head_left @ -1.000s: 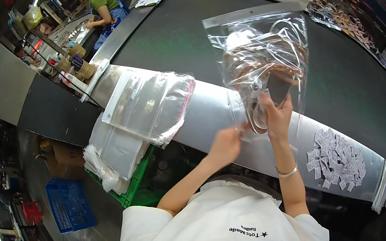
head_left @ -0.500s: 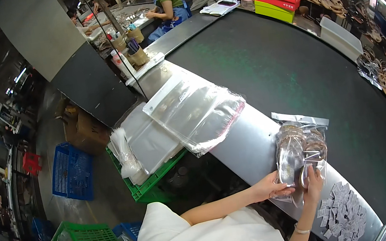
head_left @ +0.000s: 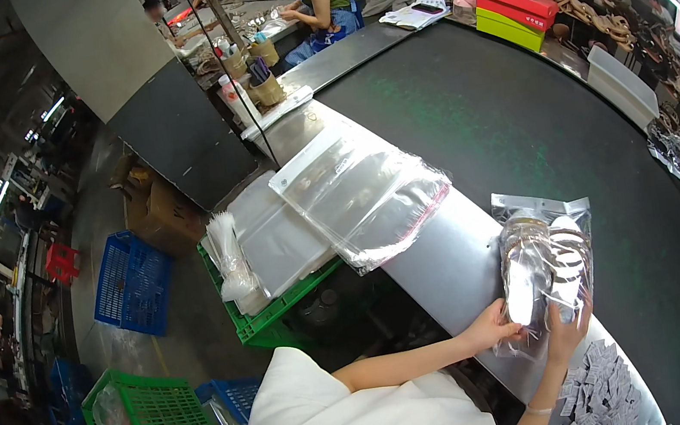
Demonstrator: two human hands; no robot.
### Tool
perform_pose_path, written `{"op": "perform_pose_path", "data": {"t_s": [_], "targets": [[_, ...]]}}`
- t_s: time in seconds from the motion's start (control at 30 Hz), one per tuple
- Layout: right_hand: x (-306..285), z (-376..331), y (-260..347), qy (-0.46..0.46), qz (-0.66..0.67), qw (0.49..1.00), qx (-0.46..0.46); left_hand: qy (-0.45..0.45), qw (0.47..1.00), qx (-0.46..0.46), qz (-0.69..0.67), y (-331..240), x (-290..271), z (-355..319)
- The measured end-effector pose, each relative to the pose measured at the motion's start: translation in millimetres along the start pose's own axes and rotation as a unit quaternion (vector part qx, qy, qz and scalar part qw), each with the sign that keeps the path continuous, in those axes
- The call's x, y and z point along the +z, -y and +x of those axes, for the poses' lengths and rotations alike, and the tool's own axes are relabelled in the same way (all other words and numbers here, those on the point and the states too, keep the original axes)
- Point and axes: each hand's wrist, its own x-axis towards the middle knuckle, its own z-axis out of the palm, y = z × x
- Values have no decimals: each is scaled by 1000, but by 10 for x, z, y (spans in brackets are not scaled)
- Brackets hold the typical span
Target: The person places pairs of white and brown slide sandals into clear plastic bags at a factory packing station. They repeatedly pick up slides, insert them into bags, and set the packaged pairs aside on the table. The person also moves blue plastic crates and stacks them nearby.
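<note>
One filled clear bag (head_left: 548, 257), perhaps two green crates (head_left: 281, 316), two hands (head_left: 496, 331)

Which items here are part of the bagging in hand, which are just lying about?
In hand:
- left hand and right hand, both on the filled clear bag
- pile of small paper tags beside it
- stack of empty clear bags

Lying about:
- green crate
- blue crate
- red and yellow boxes

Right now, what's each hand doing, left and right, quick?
Left hand: closed on the lower left edge of the clear plastic bag of sandals.
Right hand: gripping the same bag's lower right edge.
</note>
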Motion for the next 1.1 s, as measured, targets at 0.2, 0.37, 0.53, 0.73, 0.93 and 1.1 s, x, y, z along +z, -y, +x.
{"op": "perform_pose_path", "data": {"t_s": [0.2,0.37,0.53,0.73,0.93,1.1], "targets": [[199,12,-308,26,-151,988,20,-77,995,12,59,-87,25,165],[-36,-70,22,145,0,989,38,-14,988,-29,150,-200,-195,4],[-90,-200,-78,136,-38,989,38,-17,976,-77,201,-429,-191,-215],[-4,-363,239,94,-231,968,-26,-42,971,-89,217,-421,-185,-368],[57,-700,576,120,-153,979,-61,-70,953,-83,284,-464,-321,-590],[236,-827,863,196,-40,977,-71,-91,949,-84,290,-537,-297,-736]]}}
